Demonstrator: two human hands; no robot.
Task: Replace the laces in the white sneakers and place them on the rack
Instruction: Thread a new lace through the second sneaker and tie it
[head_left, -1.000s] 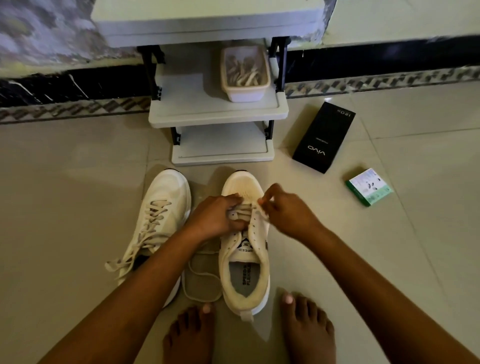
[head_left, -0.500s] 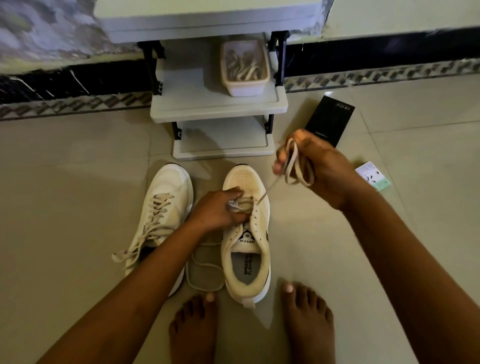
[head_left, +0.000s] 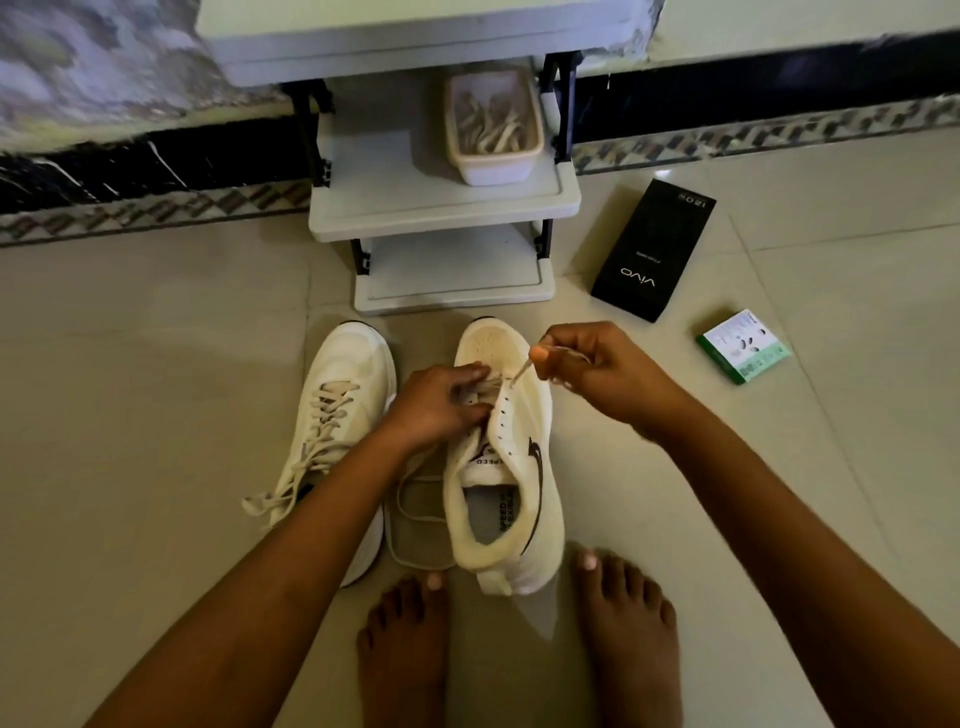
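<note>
Sneakers sit on the tiled floor at six o'clock from the rack (head_left: 441, 208): the laced left sneaker (head_left: 343, 415) and the right sneaker (head_left: 511, 467). Our left hand (head_left: 436, 405) grips its tongue; our right hand (head_left: 602, 374) pinches its lace (head_left: 519, 371).

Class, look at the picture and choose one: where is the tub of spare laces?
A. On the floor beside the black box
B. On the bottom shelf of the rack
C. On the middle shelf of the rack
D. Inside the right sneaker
C: the tub of spare laces stands on the middle shelf of the rack, towards its right side, while the bottom shelf below holds nothing visible.
</note>
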